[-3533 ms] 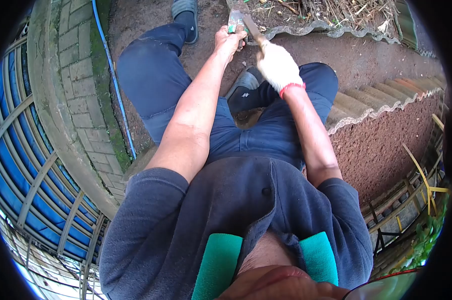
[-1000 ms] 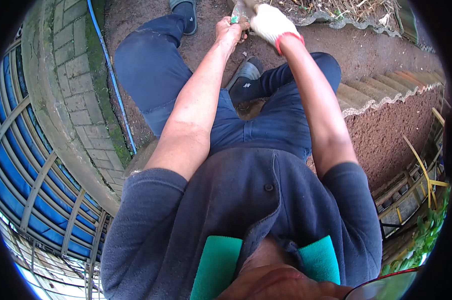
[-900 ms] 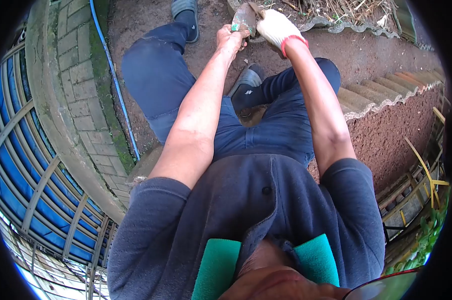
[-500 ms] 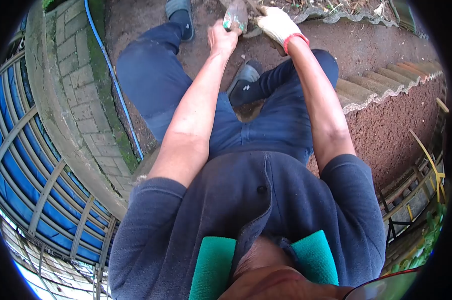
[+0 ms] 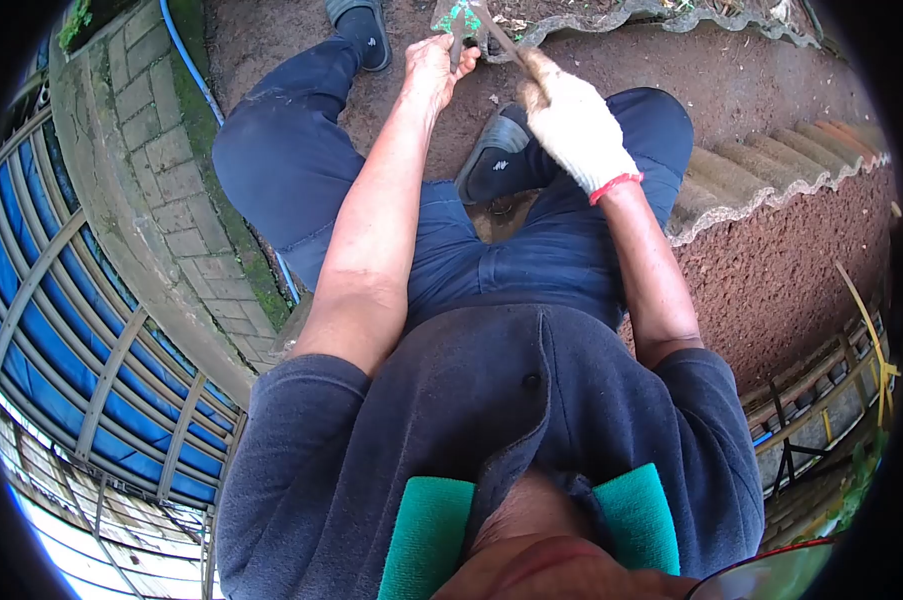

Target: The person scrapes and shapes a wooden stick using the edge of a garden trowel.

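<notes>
Small green-topped stem at top edge of view, over bare soil, pinched upright by bare left hand. White-gloved right hand closed round thin brown wooden handle, tip angled toward stem base. Judgement: hold pinch steady, work tip in short strokes away from fingers. Wavy grey edging just beyond; dark shoe close below; open soil on right.

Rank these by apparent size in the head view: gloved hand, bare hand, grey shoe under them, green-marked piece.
1. gloved right hand, gripping a tool handle
2. grey shoe, nearly as big; close call
3. bare left hand
4. green-marked piece it holds, smallest
</notes>
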A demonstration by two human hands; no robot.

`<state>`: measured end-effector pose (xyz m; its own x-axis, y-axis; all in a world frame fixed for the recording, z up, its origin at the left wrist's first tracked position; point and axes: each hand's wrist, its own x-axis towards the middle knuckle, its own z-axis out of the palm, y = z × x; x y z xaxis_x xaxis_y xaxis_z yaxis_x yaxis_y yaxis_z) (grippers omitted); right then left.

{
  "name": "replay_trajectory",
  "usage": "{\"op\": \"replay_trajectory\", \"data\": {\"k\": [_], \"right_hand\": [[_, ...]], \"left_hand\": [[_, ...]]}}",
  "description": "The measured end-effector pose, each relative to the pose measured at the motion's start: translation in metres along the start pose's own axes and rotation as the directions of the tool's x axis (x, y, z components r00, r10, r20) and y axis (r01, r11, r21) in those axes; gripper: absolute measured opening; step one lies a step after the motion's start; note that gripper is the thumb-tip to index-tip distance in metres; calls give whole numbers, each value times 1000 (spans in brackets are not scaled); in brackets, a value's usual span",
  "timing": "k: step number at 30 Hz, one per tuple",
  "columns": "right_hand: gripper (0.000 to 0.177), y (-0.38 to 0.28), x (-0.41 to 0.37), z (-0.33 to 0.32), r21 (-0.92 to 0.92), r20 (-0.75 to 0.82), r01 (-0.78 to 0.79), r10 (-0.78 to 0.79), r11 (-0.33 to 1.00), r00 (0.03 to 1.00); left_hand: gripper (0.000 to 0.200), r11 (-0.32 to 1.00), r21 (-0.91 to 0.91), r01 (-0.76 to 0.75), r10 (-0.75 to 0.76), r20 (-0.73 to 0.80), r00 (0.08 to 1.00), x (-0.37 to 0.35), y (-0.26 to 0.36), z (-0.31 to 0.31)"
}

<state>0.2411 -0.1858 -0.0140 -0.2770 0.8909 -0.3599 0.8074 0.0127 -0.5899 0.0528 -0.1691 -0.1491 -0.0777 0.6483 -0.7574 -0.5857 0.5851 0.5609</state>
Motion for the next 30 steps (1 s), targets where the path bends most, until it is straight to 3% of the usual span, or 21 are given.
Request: {"op": "replay_trajectory", "data": {"k": [3,4,6,10,11,14,17,19,23,24,27,28,29,30], "right_hand": [[46,-19,-1,-1,-213,90,-12,32,977,995],[46,-19,2,7,-268,92,-26,53,963,994],[40,-20,12,22,-340,41,-12,27,940,999],[26,-10,71,38,-248,-74,60,-80,967,994],[29,-15,68,27,-218,-3,26,-27,975,1000],[33,-35,37,9,-374,83,33,-2,927,997],[30,-26,50,25,-350,-6,28,-32,936,999],[27,-15,70,30,-286,-47,146,-166,947,985],[26,-25,44,18,-202,-42,81,-92,976,995],[25,-34,36,17,-232,-6,-30,29,972,1000],[26,-21,54,28,-251,-30,141,-154,958,988],[26,-22,65,18,-256,-37,155,-170,954,985],[26,-19,88,16,-279,62,136,-123,951,990],[22,-22,103,11,-354,-57,140,-171,925,984]], "left_hand": [[21,984,175,-26,44,-103,994,-9,5,14],[20,973,217,-81,89,-30,996,-1,-4,8],[17,972,227,-54,62,-30,998,0,-6,7],[14,953,299,-55,89,-98,991,-11,-2,20],[14,949,309,-66,105,-111,988,-12,2,24],[13,961,265,-75,111,-123,986,-8,-3,26],[13,954,289,-81,110,-85,990,-1,-9,16],[14,960,267,-86,126,-137,983,-1,-2,20],[14,970,243,3,24,-108,994,-1,0,15],[14,979,203,-19,36,-80,996,-3,-1,14],[15,961,263,-88,102,-41,994,1,-5,9],[15,952,302,-53,75,-64,995,-2,-5,7],[15,942,334,-29,59,-81,995,-2,-2,9],[13,952,305,-32,63,-92,994,-5,1,14]]}}
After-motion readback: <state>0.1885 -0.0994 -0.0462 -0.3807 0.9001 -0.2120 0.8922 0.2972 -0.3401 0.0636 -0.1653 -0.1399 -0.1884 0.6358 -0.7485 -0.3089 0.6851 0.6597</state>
